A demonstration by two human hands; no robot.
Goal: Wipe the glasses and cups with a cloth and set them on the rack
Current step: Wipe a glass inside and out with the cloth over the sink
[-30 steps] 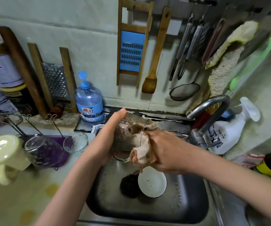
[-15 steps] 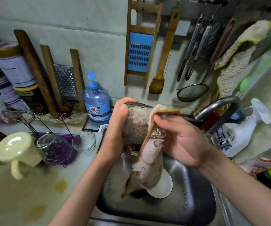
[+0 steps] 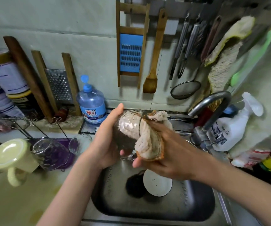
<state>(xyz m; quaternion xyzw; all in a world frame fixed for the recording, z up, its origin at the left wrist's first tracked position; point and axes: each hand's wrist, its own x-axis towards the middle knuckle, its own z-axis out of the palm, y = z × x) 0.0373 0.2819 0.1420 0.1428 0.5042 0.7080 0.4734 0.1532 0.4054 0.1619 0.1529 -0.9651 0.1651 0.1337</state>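
- Kitchen corner, pale tiled wall, steel sink [image 3: 196, 207] set in a yellowish counter.
- Left hand [image 3: 105, 144] is above the sink and grips a textured glass [image 3: 126, 128], thumb up over its top, fingers curled under it.
- Glass lies roughly on its side in mid-air over the sink, mouth toward the right hand, touching neither sink nor rack.
- Right hand [image 3: 172, 154] is above the sink's right half and clutches a beige cloth [image 3: 149, 145] with an orange edge, fingers closed over it at the mouth of the glass.
- Cloth shows through the glass wall, so part of it sits inside; the rest bunches out over the rim and hangs down.
- Inside the sink: white dish [image 3: 157, 183] on the bottom, dark round scrubber [image 3: 134, 186] just beside it on the left.
- Curved tap [image 3: 213, 103] at the sink's back right corner; white spray bottle [image 3: 229, 131] just right of it.
- Left of the sink: purple rack [image 3: 64, 160] with wire prongs, holding one clear glass upside down [image 3: 46, 152]; a second clear glass [image 3: 80, 143] at the rack edge nearest the sink.
- Cream mug [image 3: 11, 159] upside down, further left of the sink than the rack, handle toward the camera.
- Blue water bottle [image 3: 91, 105] at the sink's back left corner.
- On the wall behind the sink: blue slicer [image 3: 131, 53], wooden spatula [image 3: 152, 62], mesh strainer [image 3: 186, 91].
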